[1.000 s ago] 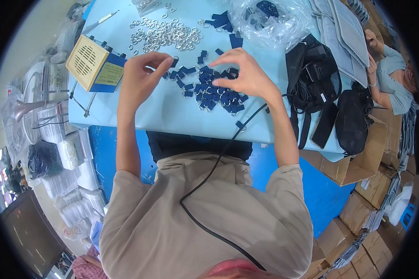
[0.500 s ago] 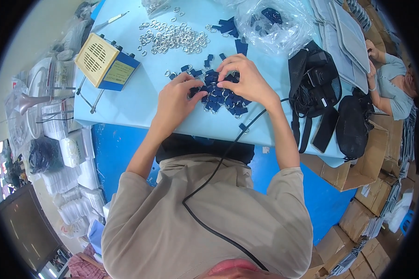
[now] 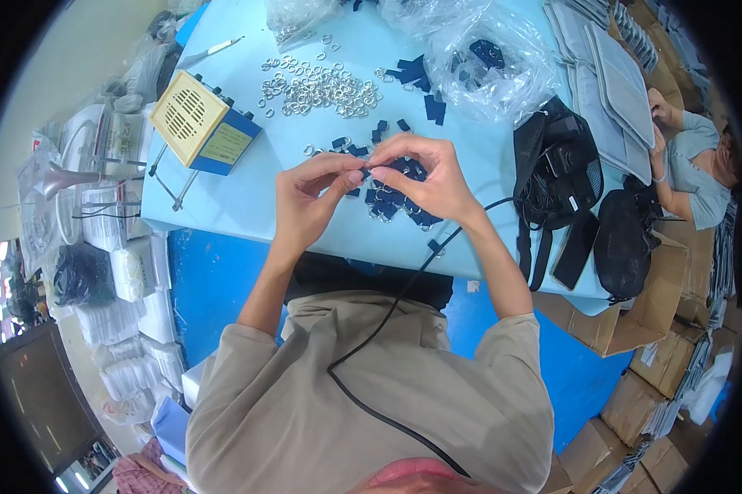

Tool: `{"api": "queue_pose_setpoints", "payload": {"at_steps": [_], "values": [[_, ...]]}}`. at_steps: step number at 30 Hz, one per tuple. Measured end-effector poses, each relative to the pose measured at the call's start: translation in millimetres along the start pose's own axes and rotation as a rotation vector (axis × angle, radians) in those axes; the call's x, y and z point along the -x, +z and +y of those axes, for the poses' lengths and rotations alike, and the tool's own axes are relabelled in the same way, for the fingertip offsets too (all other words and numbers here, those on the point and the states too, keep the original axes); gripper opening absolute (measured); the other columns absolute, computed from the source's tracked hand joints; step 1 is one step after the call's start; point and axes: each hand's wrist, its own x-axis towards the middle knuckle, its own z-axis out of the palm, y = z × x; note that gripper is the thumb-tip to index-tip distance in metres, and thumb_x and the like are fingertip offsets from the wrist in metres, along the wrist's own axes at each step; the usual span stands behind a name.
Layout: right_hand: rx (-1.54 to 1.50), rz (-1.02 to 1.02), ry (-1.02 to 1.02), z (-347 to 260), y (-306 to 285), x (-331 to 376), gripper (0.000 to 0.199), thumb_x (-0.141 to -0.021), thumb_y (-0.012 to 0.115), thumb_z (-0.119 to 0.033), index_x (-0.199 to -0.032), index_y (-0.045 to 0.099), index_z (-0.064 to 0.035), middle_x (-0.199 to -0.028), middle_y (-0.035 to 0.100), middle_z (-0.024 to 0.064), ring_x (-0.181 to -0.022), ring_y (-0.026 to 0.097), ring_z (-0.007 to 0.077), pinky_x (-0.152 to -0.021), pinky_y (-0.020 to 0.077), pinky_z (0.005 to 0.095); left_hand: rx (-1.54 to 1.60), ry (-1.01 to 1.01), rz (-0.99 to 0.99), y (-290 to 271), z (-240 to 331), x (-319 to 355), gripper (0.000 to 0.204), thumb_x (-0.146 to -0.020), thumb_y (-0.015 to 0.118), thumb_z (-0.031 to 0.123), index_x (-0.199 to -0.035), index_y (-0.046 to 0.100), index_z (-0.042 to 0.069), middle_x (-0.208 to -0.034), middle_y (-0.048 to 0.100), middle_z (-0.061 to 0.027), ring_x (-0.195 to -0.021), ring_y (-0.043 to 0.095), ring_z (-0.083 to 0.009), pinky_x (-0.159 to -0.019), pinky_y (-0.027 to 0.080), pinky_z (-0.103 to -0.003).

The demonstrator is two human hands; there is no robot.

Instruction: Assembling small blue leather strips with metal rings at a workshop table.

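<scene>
Over the table's near part, my two hands meet fingertip to fingertip. My left hand is closed in a pinch on a small navy fabric strip. Thumb and forefinger of my right hand are pinched together at the same spot; what lies between them is too small to make out. Under and behind my right hand is a pile of navy fabric loops, several with silvery rings on them. Farther off lies a spread of loose silvery metal rings. Some flat navy strips lie to its right.
A cream and blue box-shaped device on a metal stand is at the left. Clear plastic bags lie at the back. On the right are a black bag, a phone and grey padded pieces. A black cable crosses my front. Another person sits far right.
My hands have come together from apart, lifting from the pile to meet at their fingertips. A small navy strip now shows between them. The whole view has shifted slightly.
</scene>
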Motion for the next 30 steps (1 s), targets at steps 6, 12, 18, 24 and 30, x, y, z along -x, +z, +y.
{"api": "queue_pose_setpoints", "payload": {"at_steps": [6, 12, 18, 24, 30], "values": [[-0.191, -0.006, 0.003, -4, 5, 1, 0.015, -0.086, 0.076, 0.009, -0.101, 0.075, 0.0035, -0.101, 0.074, 0.0135, -0.097, 0.07, 0.0193, -0.09, 0.0562, 0.0349, -0.092, -0.026, 0.089, 9, 15, 5, 0.021, -0.091, 0.077, -0.001, -0.112, 0.075, -0.004, -0.097, 0.075, -0.0093, -0.09, 0.07, -0.0137, -0.082, 0.059, -0.028], [-0.234, 0.048, 0.042, 5, 6, 3, 0.016, -0.086, 0.08, 0.004, -0.101, 0.075, 0.0041, -0.098, 0.075, 0.0109, -0.092, 0.071, 0.0164, -0.088, 0.0582, 0.0314, 0.024, -0.143, 0.113, 9, 11, 4, 0.026, -0.091, 0.078, 0.002, -0.116, 0.073, -0.004, -0.088, 0.076, -0.0083, -0.083, 0.072, -0.0147, -0.078, 0.058, -0.028], [-0.31, 0.012, 0.168, 4, 9, 4, 0.018, -0.086, 0.077, 0.009, -0.101, 0.072, 0.0024, -0.102, 0.074, 0.0118, -0.097, 0.07, 0.0162, -0.089, 0.0584, 0.0309, 0.292, -0.312, 0.065, 3, 3, 7, 0.022, -0.094, 0.074, 0.005, -0.116, 0.073, 0.001, -0.088, 0.074, -0.0057, -0.075, 0.068, -0.0129, -0.071, 0.054, -0.026], [-0.426, -0.009, 0.212, 6, 11, 7, 0.018, -0.087, 0.078, 0.008, -0.102, 0.069, 0.002, -0.103, 0.074, 0.0108, -0.096, 0.07, 0.0149, -0.087, 0.0592, 0.0288, 0.573, -0.416, 0.002, 2, -2, 11, 0.02, -0.096, 0.072, 0.005, -0.115, 0.073, 0.003, -0.086, 0.07, -0.0013, -0.072, 0.06, -0.0096, -0.07, 0.051, -0.025], [-0.43, -0.003, 0.234, 5, 10, 5, 0.015, -0.087, 0.079, 0.006, -0.099, 0.071, 0.0022, -0.103, 0.074, 0.0105, -0.092, 0.07, 0.0132, -0.085, 0.0587, 0.0289, 0.414, -0.343, 0.024, -3, -2, 8, 0.021, -0.093, 0.077, 0.005, -0.112, 0.074, -0.001, -0.091, 0.075, -0.0062, -0.079, 0.067, -0.0131, -0.074, 0.054, -0.025]]}}
